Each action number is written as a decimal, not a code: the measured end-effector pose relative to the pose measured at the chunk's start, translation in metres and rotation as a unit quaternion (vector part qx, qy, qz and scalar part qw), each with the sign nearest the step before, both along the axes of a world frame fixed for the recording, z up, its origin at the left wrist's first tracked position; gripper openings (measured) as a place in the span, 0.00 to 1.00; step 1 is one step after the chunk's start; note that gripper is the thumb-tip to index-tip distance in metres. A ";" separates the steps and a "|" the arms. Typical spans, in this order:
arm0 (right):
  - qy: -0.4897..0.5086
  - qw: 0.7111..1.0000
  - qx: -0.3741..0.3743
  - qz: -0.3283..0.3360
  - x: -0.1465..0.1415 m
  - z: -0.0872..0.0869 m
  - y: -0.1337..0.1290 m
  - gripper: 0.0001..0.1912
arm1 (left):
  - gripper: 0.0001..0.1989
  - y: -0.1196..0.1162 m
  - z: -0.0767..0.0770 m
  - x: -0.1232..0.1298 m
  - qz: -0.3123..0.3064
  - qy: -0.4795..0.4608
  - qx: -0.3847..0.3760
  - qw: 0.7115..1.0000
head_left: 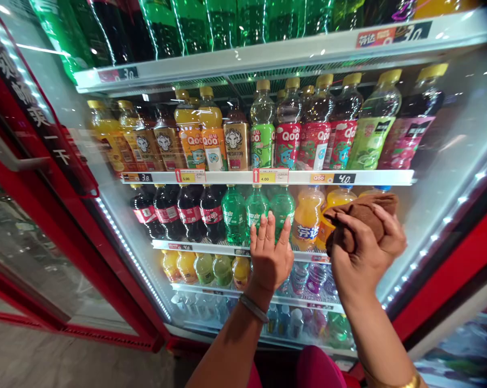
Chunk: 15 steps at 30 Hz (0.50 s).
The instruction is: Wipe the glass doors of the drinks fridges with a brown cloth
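My left hand (271,253) is raised with its fingers stretched out, in front of green soda bottles (257,203) on the third shelf. Whether its fingertips touch a bottle, I cannot tell. A crumpled brown cloth (368,213) is gripped in my right hand (362,253), at the right end of that shelf. Orange soda bottles (307,215) stand just left of the cloth, and others are partly hidden behind it. Dark cola bottles (189,213) with red labels fill the shelf's left part.
A lit drinks cooler surrounds my hands, its white shelf edge (227,177) carrying price tags. Juice bottles (287,132) line the shelf above. Several small bottles (204,268) stand below. The red-framed door (37,161) is swung out to the left.
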State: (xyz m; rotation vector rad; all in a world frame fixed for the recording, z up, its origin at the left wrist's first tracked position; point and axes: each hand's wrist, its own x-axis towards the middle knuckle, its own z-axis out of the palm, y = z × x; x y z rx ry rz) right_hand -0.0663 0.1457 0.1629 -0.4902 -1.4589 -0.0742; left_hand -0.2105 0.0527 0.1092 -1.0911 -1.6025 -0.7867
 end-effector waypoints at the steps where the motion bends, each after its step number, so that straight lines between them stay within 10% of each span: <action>1: -0.007 1.000 0.013 0.002 -0.007 0.004 -0.005 0.15 | 0.44 0.000 0.000 0.000 0.001 0.000 -0.002 1.000; 9: -0.174 0.978 0.070 0.087 0.006 -0.086 -0.021 0.23 | 0.45 -0.006 0.004 0.001 -0.034 0.014 -0.011 0.999; 15: -0.061 0.997 0.040 0.032 0.003 -0.036 -0.003 0.20 | 0.44 -0.006 0.004 0.002 -0.043 0.010 -0.001 0.999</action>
